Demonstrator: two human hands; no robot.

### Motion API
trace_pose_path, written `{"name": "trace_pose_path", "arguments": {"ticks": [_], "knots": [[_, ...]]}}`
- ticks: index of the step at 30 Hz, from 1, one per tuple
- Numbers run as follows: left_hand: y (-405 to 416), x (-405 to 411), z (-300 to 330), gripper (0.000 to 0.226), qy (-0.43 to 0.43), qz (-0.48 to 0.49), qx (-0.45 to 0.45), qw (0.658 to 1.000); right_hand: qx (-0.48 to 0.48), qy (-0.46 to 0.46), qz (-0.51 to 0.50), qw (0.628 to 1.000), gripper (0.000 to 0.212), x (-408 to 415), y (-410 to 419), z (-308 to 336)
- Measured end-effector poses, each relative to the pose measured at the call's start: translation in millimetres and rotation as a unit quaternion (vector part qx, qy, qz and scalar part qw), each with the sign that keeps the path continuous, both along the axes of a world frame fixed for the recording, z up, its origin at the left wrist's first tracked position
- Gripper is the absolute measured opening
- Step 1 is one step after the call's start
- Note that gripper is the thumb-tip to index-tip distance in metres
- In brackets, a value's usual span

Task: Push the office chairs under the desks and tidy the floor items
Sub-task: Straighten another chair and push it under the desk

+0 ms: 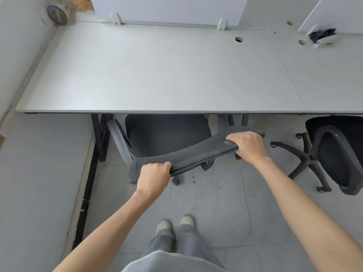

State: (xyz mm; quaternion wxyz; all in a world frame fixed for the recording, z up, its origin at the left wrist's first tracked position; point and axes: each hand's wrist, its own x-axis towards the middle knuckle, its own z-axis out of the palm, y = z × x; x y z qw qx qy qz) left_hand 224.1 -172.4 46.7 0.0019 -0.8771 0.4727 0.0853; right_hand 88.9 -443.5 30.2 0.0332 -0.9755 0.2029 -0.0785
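Observation:
A black mesh office chair (169, 134) stands in front of me, its seat partly beneath the front edge of the grey desk (157, 75). Both my hands grip the top rim of its backrest (196, 154): my left hand (153, 177) is shut on the left end, my right hand (247, 145) on the right end. A second black office chair (337, 154) stands to the right, its backrest turned toward me and its star base with castors out on the floor, seat part under the adjoining desk (324, 79).
Black desk legs (100, 134) stand left of the chair, a grey wall panel further left. A dark round container (58, 13) sits at the desk's back left corner, a black and white item (322, 37) back right. My feet (174, 224) stand on grey floor tiles.

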Motion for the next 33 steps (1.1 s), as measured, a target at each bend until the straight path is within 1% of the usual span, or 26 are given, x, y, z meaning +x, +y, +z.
{"name": "trace_pose_path", "arguments": {"ticks": [1,2,5,7,8,9,11,14,16,18,22,24,26,28,30,33], "knots": [[7,3,3,0.054,-0.016,-0.008,-0.009,1.000,-0.001,-0.004,0.001,1.000,0.045,-2,8,-1],[16,8,-1,0.054,-0.013,-0.016,-0.013,1.000,-0.001,-0.006,0.002,1.000,0.043,-4,18,-2],[47,24,-12,0.034,-0.011,-0.049,-0.003,0.999,-0.001,0.027,-0.012,1.000,0.031,-11,55,-4],[67,37,-16,0.009,-0.014,-0.061,-0.022,0.998,-0.010,0.055,-0.020,0.998,0.023,-16,81,-4],[76,43,-16,0.008,-0.009,-0.061,-0.036,0.997,-0.014,0.060,-0.021,0.998,0.020,-17,93,-3],[84,50,-16,0.019,0.000,-0.066,-0.040,0.997,-0.016,0.057,-0.019,0.998,0.019,-17,104,-1],[95,60,-13,0.028,-0.003,-0.077,-0.046,0.996,-0.020,0.048,-0.018,0.999,0.018,-17,120,5],[104,63,-7,0.027,0.019,-0.094,-0.042,0.994,-0.026,0.050,-0.017,0.998,0.022,-23,131,8],[110,59,-7,0.027,0.027,-0.095,-0.052,0.994,-0.024,0.064,-0.019,0.997,0.022,-26,131,10],[113,59,-6,0.029,0.038,-0.094,-0.070,0.992,-0.035,0.068,-0.019,0.997,0.027,-26,126,13],[110,59,-6,0.028,0.036,-0.100,-0.077,0.991,-0.047,0.034,-0.006,0.998,0.025,-26,121,16],[113,56,-18,0.026,0.048,-0.107,-0.059,0.991,-0.048,0.010,0.004,0.999,0.030,-32,128,1],[111,64,-26,0.026,0.050,-0.115,-0.051,0.991,-0.030,-0.001,-0.005,1.000,0.031,-30,132,-13],[97,85,-24,0.028,0.039,-0.110,-0.047,0.992,-0.015,-0.004,-0.023,1.000,0.027,-12,125,-17],[84,107,-20,0.031,0.024,-0.104,-0.043,0.993,-0.022,-0.008,-0.021,0.999,0.024,10,114,-19],[65,130,-21,0.034,0.025,-0.073,-0.038,0.996,-0.025,-0.007,-0.023,0.999,0.022,43,96,-19]]}}
